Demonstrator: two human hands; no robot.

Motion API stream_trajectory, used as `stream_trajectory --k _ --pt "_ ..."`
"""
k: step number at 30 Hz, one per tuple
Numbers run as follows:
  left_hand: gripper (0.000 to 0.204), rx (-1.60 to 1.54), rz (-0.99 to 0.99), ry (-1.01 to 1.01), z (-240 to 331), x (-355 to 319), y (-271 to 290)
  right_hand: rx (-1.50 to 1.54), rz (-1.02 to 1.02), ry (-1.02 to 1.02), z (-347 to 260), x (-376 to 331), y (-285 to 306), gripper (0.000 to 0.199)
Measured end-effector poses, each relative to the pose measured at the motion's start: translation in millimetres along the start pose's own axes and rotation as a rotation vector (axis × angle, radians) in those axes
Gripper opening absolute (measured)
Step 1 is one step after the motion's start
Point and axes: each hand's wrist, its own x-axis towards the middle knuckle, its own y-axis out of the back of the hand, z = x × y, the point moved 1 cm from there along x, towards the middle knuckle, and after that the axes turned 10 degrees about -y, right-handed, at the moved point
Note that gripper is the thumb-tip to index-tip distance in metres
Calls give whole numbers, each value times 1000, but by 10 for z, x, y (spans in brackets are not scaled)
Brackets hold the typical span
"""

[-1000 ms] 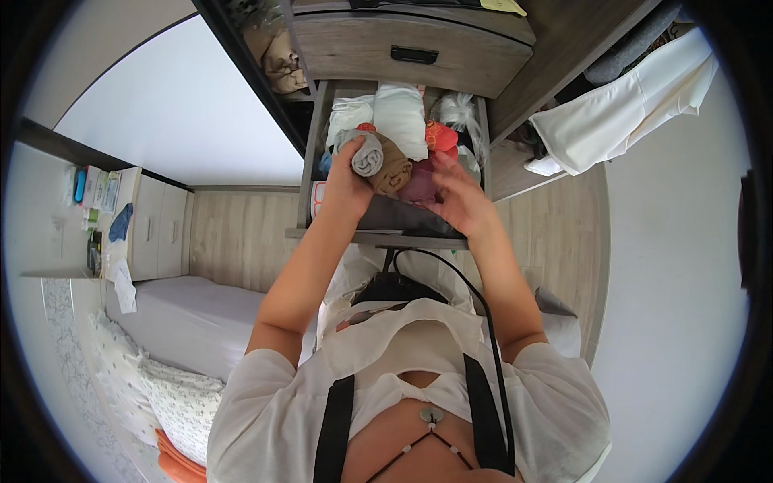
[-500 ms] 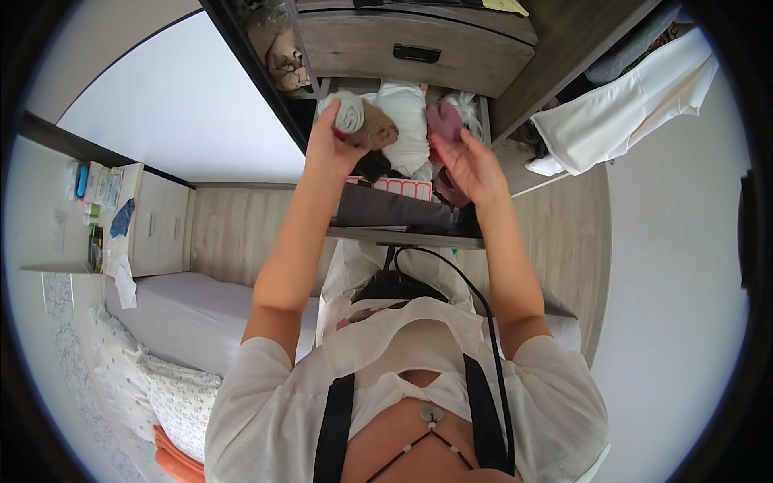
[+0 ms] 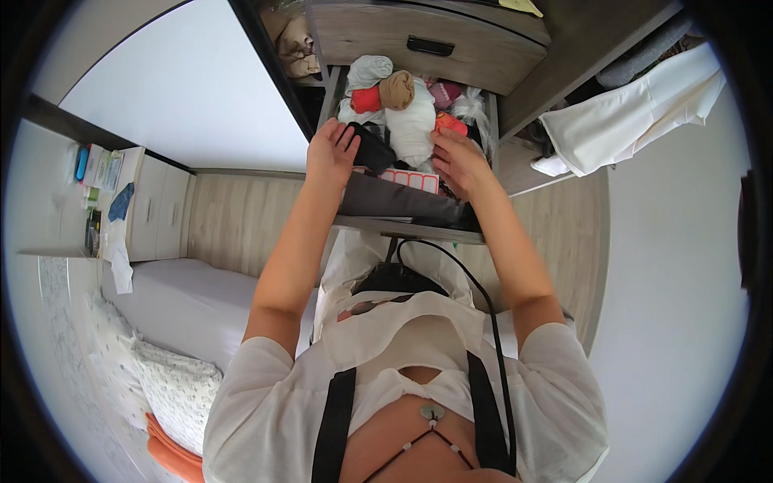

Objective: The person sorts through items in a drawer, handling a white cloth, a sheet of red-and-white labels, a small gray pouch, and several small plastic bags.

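In the pulled-out drawer [image 3: 489,121], my left hand [image 3: 328,153] is at the near left, fingers apart and reaching the edge of a black folded cloth [image 3: 370,150]. My right hand [image 3: 462,164] is open on the other side, fingertips by a white cloth bundle [image 3: 411,125] and an orange-red cloth [image 3: 452,122]. Beyond the hands lie a brown rolled cloth [image 3: 397,90], a red cloth [image 3: 365,100] and a pale grey roll [image 3: 370,71]. A mauve cloth [image 3: 444,93] is tucked at the back, beside clear plastic wrapping [image 3: 470,106].
A closed wooden drawer [image 3: 483,60] with a black handle overhangs the back. Along the drawer's front sit a dark grey fabric piece [image 3: 403,199] and a red-and-white patterned item [image 3: 412,179]. White clothing [image 3: 636,117] hangs at the right. A black cable [image 3: 475,282] runs down my front.
The grey and brown rolls have left my left hand and lie in the drawer. The mauve cloth is out of my right hand, at the back. Both hands have drawn nearer to me.
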Motion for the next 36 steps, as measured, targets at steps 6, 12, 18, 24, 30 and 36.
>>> stream_trajectory --k 6,12,18,24,30,36 --pt "37 111 -74 -158 79 -33 77 -234 85 279 70 442 -153 53" --pt "37 464 -178 -243 181 -19 150 -61 193 12 -191 172 64 36" --pt "41 723 -389 -316 66 78 230 283 -44 36 -97 -32 402 31" --pt "45 1159 -557 -491 -112 298 489 766 -334 -43 -58 -25 434 25" --pt "38 1282 -628 -537 5 28 407 702 -225 -20 -40 -168 343 26" --pt "27 1380 -666 -699 18 -73 355 -481 164 354 201 -309 308 57"
